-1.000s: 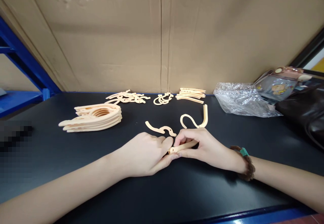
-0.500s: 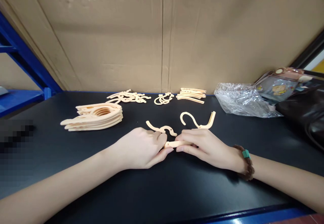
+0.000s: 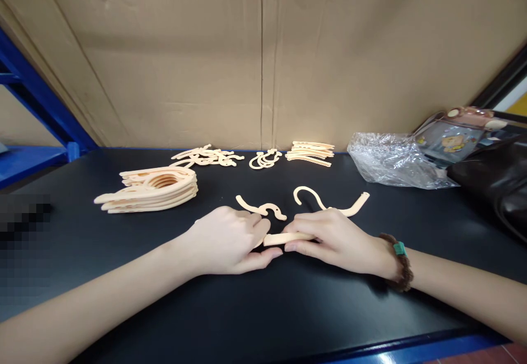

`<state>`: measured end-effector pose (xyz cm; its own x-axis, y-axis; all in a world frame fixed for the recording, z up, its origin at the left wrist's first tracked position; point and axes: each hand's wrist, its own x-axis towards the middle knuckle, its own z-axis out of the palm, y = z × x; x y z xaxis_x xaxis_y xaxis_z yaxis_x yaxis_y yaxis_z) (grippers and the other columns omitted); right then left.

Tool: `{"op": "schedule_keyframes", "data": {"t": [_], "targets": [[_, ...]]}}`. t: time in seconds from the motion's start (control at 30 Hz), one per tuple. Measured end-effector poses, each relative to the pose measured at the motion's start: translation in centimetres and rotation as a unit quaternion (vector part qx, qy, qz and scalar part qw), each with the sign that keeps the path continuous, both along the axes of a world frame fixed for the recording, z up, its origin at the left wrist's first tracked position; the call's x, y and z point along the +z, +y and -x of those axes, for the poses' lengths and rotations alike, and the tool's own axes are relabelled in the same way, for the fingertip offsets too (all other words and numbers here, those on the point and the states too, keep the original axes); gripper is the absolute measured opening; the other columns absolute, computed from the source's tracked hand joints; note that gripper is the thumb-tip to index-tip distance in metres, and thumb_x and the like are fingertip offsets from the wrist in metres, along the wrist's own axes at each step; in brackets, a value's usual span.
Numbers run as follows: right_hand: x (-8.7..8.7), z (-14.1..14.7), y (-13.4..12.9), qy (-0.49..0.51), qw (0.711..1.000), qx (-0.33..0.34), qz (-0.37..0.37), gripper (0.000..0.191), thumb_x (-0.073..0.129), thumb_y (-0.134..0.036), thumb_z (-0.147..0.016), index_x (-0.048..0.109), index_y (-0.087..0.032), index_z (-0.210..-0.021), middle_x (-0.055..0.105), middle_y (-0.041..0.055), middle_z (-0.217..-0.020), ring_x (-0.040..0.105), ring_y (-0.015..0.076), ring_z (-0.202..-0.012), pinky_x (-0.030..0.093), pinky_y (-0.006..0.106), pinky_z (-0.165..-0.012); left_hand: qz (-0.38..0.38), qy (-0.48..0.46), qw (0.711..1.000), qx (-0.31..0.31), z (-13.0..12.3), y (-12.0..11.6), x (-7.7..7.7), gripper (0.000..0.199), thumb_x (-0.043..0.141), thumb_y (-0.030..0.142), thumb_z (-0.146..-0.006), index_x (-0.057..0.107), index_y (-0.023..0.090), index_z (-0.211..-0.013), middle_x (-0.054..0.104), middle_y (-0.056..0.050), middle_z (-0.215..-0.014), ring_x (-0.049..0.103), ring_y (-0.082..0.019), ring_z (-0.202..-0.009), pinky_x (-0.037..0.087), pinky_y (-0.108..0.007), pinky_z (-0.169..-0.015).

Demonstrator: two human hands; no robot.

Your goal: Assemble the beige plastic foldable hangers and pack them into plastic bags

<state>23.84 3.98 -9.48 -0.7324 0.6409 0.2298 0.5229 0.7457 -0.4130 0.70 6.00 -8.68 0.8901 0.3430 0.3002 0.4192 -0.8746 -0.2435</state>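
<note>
Between both hands is a cream plastic folding hanger, with its near arm (image 3: pixel 280 239) showing between my fingers. My right hand (image 3: pixel 323 235) is closed on the middle of the hanger. Beyond those fingers stick out its curved hook (image 3: pixel 308 191) and its other arm (image 3: pixel 357 206), pointing right. My left hand (image 3: pixel 234 240) is curled round the left end of the near arm, the thumb lying below it; the fingers hide the very tip. Just behind the left hand, a loose wavy hanger piece (image 3: pixel 263 208) appears to lie on the black table.
Folded hangers (image 3: pixel 152 191) are stacked at the left. Along the back lie a pile of wavy pieces (image 3: pixel 209 156), several hooks (image 3: pixel 265 159) and a bundle of straight arms (image 3: pixel 310 152). Crumpled clear plastic (image 3: pixel 387 161) and a black bag (image 3: pixel 494 172) occupy the right side.
The hanger's far arm has swung outward and lower to the right. Its near arm has turned slightly between my hands, and the end hole no longer shows.
</note>
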Motion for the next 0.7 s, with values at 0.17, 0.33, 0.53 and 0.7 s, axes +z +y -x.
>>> {"op": "schedule_keyframes", "data": {"t": [0.17, 0.33, 0.53, 0.7], "targets": [[-0.18, -0.07, 0.00, -0.001, 1.000, -0.008, -0.012, 0.029, 0.047, -0.041, -0.097, 0.064, -0.018, -0.092, 0.062, -0.0001, -0.077, 0.054, 0.0114, -0.066, 0.035, 0.024, -0.060, 0.048, 0.010, 0.998, -0.047, 0.11, 0.05, 0.25, 0.041, 0.029, 0.044, -0.098, 0.049, 0.018, -0.073, 0.056, 0.000, -0.058, 0.052, -0.014, -0.046, 0.036, -0.025, -0.041], [-0.24, -0.02, -0.08, 0.028, 0.999, -0.020, -0.018, 0.029, 0.049, -0.041, -0.095, 0.060, -0.018, -0.083, 0.063, -0.0006, -0.076, 0.054, 0.0100, -0.063, 0.035, 0.022, -0.057, -0.040, -0.093, 0.992, -0.070, 0.19, -0.14, 0.73, 0.033, 0.035, 0.044, -0.097, 0.048, 0.015, -0.102, 0.066, -0.008, -0.089, 0.063, -0.018, -0.075, 0.047, -0.026, -0.060], [-0.13, -0.07, -0.18, 0.034, 0.997, -0.064, -0.034, 0.028, 0.047, -0.042, -0.096, 0.060, -0.019, -0.089, 0.061, -0.0002, -0.078, 0.052, 0.0098, -0.064, 0.035, 0.021, -0.057, -0.135, -0.185, 0.973, -0.004, 0.58, -0.44, 0.84, 0.021, 0.047, 0.031, -0.091, 0.047, 0.016, -0.106, 0.066, -0.003, -0.077, 0.061, -0.014, -0.061, 0.042, -0.025, -0.053], [0.15, -0.12, -0.13, 0.068, 0.991, -0.110, -0.041, 0.030, 0.044, -0.041, -0.098, 0.060, -0.019, -0.086, 0.057, -0.0007, -0.077, 0.050, 0.0097, -0.064, 0.035, 0.022, -0.059, -0.149, -0.151, 0.974, 0.076, 0.46, -0.40, 0.85, 0.026, 0.044, 0.036, -0.093, 0.054, 0.015, -0.103, 0.060, 0.003, -0.057, 0.055, -0.012, -0.045, 0.037, -0.025, -0.045]]}}
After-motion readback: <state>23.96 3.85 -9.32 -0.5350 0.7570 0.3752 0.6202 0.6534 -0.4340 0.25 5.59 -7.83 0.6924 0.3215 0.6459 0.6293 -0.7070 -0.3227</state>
